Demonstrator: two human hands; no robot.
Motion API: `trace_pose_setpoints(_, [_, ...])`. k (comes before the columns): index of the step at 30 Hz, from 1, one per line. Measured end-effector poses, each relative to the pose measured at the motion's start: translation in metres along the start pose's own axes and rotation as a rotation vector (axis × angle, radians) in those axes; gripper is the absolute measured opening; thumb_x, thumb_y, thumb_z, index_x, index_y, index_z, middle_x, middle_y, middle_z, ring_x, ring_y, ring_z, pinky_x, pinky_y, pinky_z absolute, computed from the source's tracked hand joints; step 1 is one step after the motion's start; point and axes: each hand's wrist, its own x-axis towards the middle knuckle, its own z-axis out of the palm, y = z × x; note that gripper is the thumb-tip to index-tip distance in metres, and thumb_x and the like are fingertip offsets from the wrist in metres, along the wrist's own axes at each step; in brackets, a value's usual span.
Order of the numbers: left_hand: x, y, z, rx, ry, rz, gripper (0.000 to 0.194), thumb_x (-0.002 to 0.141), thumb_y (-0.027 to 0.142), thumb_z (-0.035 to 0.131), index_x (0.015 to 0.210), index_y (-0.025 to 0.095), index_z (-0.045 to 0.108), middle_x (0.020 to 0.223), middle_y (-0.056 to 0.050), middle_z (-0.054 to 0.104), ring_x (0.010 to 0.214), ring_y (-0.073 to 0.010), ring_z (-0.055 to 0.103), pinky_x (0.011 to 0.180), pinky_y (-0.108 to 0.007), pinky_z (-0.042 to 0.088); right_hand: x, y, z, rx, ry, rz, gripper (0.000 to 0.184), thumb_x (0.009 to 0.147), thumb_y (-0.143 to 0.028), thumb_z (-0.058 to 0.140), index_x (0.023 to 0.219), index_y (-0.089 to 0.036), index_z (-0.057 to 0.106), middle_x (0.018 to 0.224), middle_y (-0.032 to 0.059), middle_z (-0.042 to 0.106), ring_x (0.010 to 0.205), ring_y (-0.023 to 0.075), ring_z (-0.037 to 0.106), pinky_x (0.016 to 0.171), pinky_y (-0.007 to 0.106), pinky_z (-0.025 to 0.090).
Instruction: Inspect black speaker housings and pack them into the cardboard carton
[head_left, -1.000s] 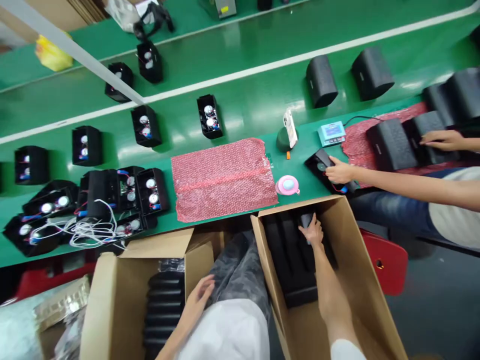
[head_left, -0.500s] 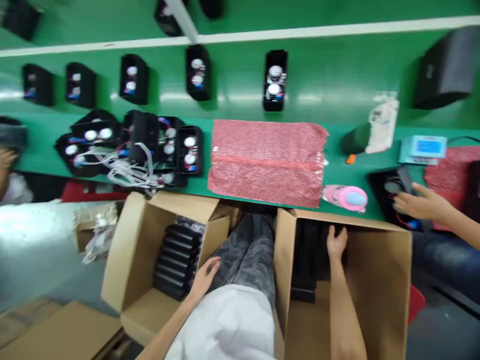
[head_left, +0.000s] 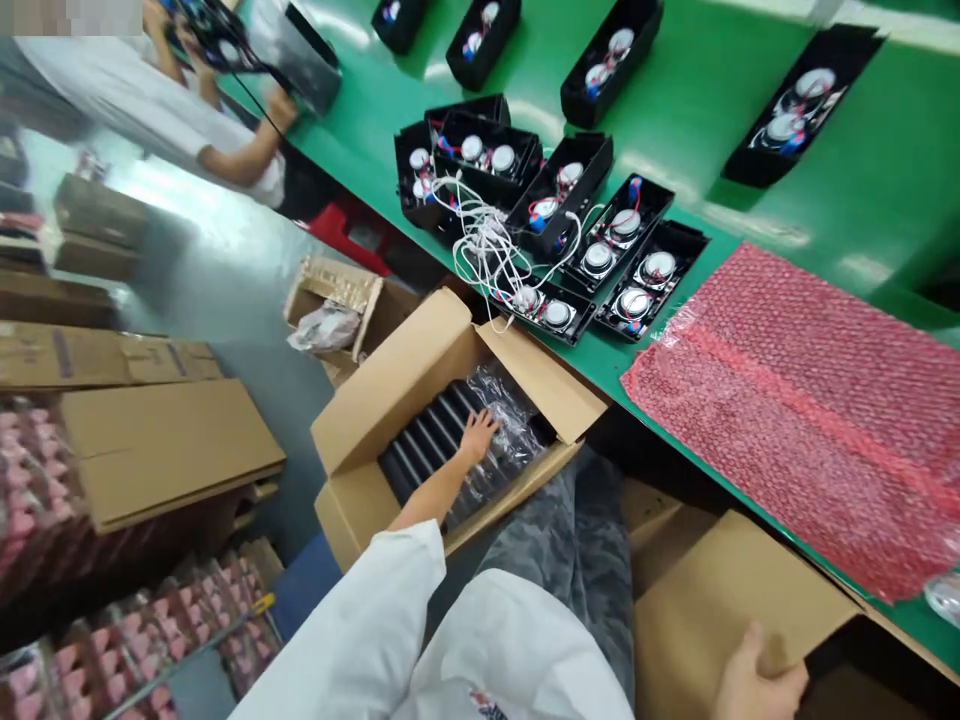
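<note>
A: Largest first. Glossy green table [head_left: 712,90], cut off top and right. Tan cardboard box with a broad flap [head_left: 750,585], lower right: also cut off, interior dark.

B: Open brown cardboard box [head_left: 397,365], left: whole opening visible. Contents?

A: Long black smooth-ridged parts [head_left: 424,440], side by side in a row inside. Crinkled clear plastic film [head_left: 517,400] hides some; undersides unseen.

B: Hands?

A: Left hand [head_left: 478,434]: fingers spread over film and parts. Right hand [head_left: 761,680]: at the flap, blurred, cut off below; grip can't be told.
</note>
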Motion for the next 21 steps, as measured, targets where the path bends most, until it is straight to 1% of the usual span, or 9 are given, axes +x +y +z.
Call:
trace_pose_setpoints(5, [0.045, -0.037, -0.017, 0.002, -0.173, 0.145, 0.037, 0.102, 0.040, 0.068, 0.130, 0.016, 0.066, 0.133, -0.011, 0.068, 0.115, -0.0250, 0.069, 0.100, -0.048, 0.060, -0.002, 0.008, 0.006, -0.051, 0.050, -0.022, 0.070, 0.075, -0.090, 0.056, 0.129, -0.047, 0.069, 0.126, 0.0191, 0.070, 0.129, 0.0499, 0.062, 0.106, 0.062, 0.051])
trace_pose_setpoints(9, [0.054, -0.039, -0.035, -0.028, -0.247, 0.249, 0.036, 0.102, 0.041, 0.069, 0.128, 0.016, 0.067, 0.130, -0.010, 0.069, 0.113, -0.0247, 0.070, 0.099, -0.047, 0.060, -0.008, -0.002, -0.002, -0.059, 0.004, -0.050, 0.094, 0.077, -0.087, 0.054, 0.140, -0.018, 0.065, 0.128, 0.0269, 0.069, 0.126, 0.0519, 0.064, 0.113, 0.066, 0.051])
trace_pose_setpoints(11, [0.047, -0.034, -0.053, -0.061, -0.244, 0.280, 0.035, 0.102, 0.042, 0.068, 0.124, 0.015, 0.069, 0.129, -0.010, 0.070, 0.115, -0.0247, 0.069, 0.102, -0.049, 0.058, -0.017, -0.014, -0.011, -0.057, 0.010, -0.143, 0.112, 0.075, -0.087, 0.052, 0.149, -0.003, 0.055, 0.141, 0.0336, 0.059, 0.139, 0.0532, 0.053, 0.121, 0.067, 0.042])
trace_pose_setpoints(13, [0.030, -0.022, -0.075, -0.111, -0.202, 0.294, 0.034, 0.099, 0.043, 0.072, 0.120, 0.016, 0.071, 0.128, -0.010, 0.071, 0.120, -0.0261, 0.068, 0.111, -0.053, 0.053, -0.035, -0.032, -0.020, -0.037, 0.018, -0.255, 0.121, 0.078, -0.086, 0.051, 0.156, 0.006, 0.042, 0.156, 0.0375, 0.043, 0.153, 0.0519, 0.036, 0.130, 0.064, 0.029])
trace_pose_setpoints(15, [0.000, -0.002, -0.095, -0.186, -0.123, 0.302, 0.040, 0.088, 0.042, 0.082, 0.119, 0.018, 0.073, 0.130, -0.012, 0.072, 0.127, -0.0301, 0.064, 0.121, -0.057, 0.042, -0.067, -0.056, -0.025, 0.008, -0.074, -0.358, 0.110, 0.086, -0.081, 0.049, 0.157, 0.003, 0.042, 0.159, 0.0346, 0.041, 0.154, 0.0494, 0.035, 0.130, 0.065, 0.027])
trace_pose_setpoints(18, [-0.065, 0.047, -0.109, -0.349, -0.002, 0.327, 0.061, 0.074, 0.044, 0.088, 0.127, 0.019, 0.071, 0.136, -0.015, 0.070, 0.130, -0.0354, 0.062, 0.124, -0.055, 0.039, -0.135, -0.101, -0.028, 0.119, -0.430, -0.584, 0.076, 0.094, -0.070, 0.056, 0.151, -0.020, 0.056, 0.154, 0.0148, 0.057, 0.144, 0.0365, 0.054, 0.126, 0.055, 0.042])
trace_pose_setpoints(19, [-0.089, 0.067, -0.108, -0.415, 0.016, 0.343, 0.064, 0.075, 0.047, 0.086, 0.130, 0.019, 0.070, 0.136, -0.015, 0.070, 0.127, -0.0353, 0.063, 0.120, -0.053, 0.044, -0.158, -0.119, -0.030, 0.161, -0.557, -0.693, 0.075, 0.094, -0.068, 0.061, 0.155, -0.026, 0.051, 0.158, 0.0095, 0.053, 0.147, 0.0328, 0.052, 0.127, 0.052, 0.042])
trace_pose_setpoints(20, [-0.113, 0.089, -0.105, -0.484, 0.020, 0.361, 0.065, 0.078, 0.052, 0.082, 0.131, 0.019, 0.068, 0.133, -0.014, 0.071, 0.123, -0.0343, 0.065, 0.115, -0.051, 0.049, -0.180, -0.136, -0.032, 0.211, -0.704, -0.810, 0.085, 0.093, -0.063, 0.066, 0.164, -0.027, 0.037, 0.167, 0.0097, 0.042, 0.154, 0.0337, 0.043, 0.130, 0.056, 0.037])
trace_pose_setpoints(21, [-0.136, 0.110, -0.100, -0.550, 0.016, 0.381, 0.064, 0.082, 0.057, 0.077, 0.132, 0.019, 0.066, 0.130, -0.014, 0.072, 0.119, -0.0330, 0.067, 0.109, -0.048, 0.053, -0.198, -0.152, -0.038, 0.258, -0.773, -0.897, 0.101, 0.088, -0.062, 0.074, 0.169, -0.029, 0.024, 0.172, 0.0102, 0.033, 0.158, 0.0353, 0.036, 0.130, 0.059, 0.035])
